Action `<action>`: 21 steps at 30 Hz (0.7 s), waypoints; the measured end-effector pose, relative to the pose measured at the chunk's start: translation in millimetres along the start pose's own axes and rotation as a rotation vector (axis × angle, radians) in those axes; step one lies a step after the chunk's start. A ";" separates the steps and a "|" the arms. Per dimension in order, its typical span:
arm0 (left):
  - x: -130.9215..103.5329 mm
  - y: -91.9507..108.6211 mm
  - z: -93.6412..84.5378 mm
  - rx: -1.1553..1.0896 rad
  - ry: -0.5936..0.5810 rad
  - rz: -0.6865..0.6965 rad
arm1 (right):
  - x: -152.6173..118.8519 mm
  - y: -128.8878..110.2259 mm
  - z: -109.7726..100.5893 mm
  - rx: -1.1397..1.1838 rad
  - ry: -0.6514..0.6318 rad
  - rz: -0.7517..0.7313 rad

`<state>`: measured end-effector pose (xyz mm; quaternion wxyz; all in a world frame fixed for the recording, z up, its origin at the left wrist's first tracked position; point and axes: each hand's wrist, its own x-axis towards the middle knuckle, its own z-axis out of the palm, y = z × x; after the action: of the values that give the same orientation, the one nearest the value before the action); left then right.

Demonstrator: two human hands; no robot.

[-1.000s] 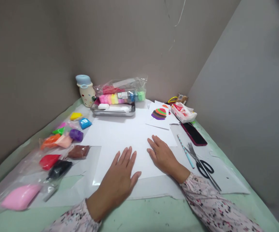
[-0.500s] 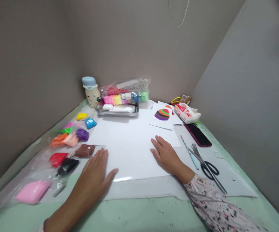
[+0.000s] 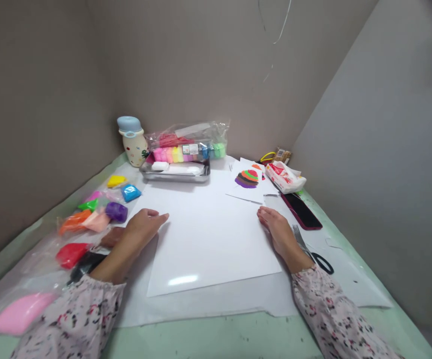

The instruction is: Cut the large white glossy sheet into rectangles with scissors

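A large white sheet [image 3: 208, 239] lies flat in the middle of the table. At its left edge is my left hand [image 3: 144, 228], thumb reaching over the paper and the other fingers curled; nothing shows in it. On the right edge rests my right hand [image 3: 276, 225], turned on its side with fingers held together, and whether they hold anything is hidden. Beyond the sheet lies a paper with a striped colored shape [image 3: 246, 178]. Bagged clay packs, among them a purple one [image 3: 116, 212] and a red one [image 3: 72, 255], lie left of my left hand.
A metal tray [image 3: 174, 176] and a bottle [image 3: 133, 144] stand at the back. To the right are a tissue pack [image 3: 285, 177], a phone [image 3: 303, 211] and black-handled scissors [image 3: 324, 263], partly behind my right arm.
My left hand has moved forward off its flat position, its fingers now curled. My right hand has shifted right and turned onto its side. The view has shifted slightly.
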<state>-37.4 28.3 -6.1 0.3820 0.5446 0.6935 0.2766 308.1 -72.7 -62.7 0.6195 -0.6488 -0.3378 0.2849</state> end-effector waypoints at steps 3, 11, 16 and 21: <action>-1.8 -1.8 0.6 -0.007 -0.001 0.011 | -2.0 -4.3 0.6 0.054 -0.002 0.025; -13.5 1.0 -2.9 -0.503 -0.213 0.081 | -6.2 -13.9 -1.2 0.102 -0.030 0.055; -11.3 -0.7 -3.5 -0.874 -0.333 -0.016 | -6.1 -16.3 -2.0 0.106 -0.067 0.077; -12.9 0.5 -5.5 -0.910 -0.277 -0.090 | -8.4 -21.5 -2.3 0.150 -0.113 0.067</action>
<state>-40.2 16.1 0.4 0.6822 0.3231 0.4673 0.4602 302.9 -80.7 -41.5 0.6363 -0.5945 -0.3283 0.3659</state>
